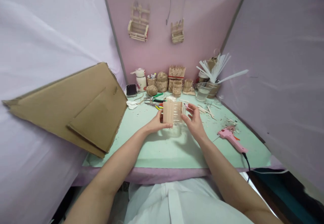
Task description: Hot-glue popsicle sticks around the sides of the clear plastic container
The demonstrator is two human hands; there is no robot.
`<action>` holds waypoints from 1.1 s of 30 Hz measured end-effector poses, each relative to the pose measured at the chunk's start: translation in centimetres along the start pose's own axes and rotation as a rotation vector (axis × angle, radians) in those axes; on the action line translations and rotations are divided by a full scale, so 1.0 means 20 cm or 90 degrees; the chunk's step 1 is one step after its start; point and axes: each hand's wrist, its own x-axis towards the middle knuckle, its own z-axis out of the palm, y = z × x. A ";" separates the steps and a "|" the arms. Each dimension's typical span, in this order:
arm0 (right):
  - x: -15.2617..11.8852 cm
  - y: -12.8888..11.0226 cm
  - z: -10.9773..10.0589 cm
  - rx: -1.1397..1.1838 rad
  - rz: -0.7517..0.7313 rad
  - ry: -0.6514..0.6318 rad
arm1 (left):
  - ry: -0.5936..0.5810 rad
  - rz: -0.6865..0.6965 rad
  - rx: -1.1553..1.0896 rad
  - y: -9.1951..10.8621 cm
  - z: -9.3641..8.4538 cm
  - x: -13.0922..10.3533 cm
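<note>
Between my hands, a little above the table, is a clear plastic cup point(176, 113) partly covered with flat wooden sticks point(168, 112) standing side by side. Bare see-through plastic with shiny lines shows right of the sticks, and one more stick edge lies near my right fingers. My left hand point(158, 122) grips the cup from the left, thumb along its lower edge. On the other side my right hand point(193, 119) has curled fingers and a thumb at the cup's right edge. A small pink thing point(186, 106) shows by my right fingertips; its kind is unclear.
A pink glue gun point(232, 140) lies at right, its cord over the table edge. Pliers point(158, 100), twine balls point(152, 90), wooden-stick cups point(177, 88) and a clear water cup point(203, 91) stand behind. Cardboard point(88, 106) leans at left. Scraps point(229, 124) litter the right.
</note>
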 end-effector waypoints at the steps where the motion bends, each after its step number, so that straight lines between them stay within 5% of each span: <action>1: 0.01 0.02 0.03 0.036 0.047 -0.021 | 0.016 -0.006 -0.010 0.00 0.00 0.00; 6: 0.03 0.10 0.11 0.119 0.164 -0.089 | 0.081 -0.021 -0.030 -0.02 -0.02 0.01; 15: 0.01 0.14 0.12 0.146 0.144 -0.140 | 0.087 -0.021 -0.065 -0.05 -0.02 0.03; 33: 0.03 0.08 0.13 0.136 0.140 0.012 | 0.004 0.010 0.053 -0.07 0.00 0.00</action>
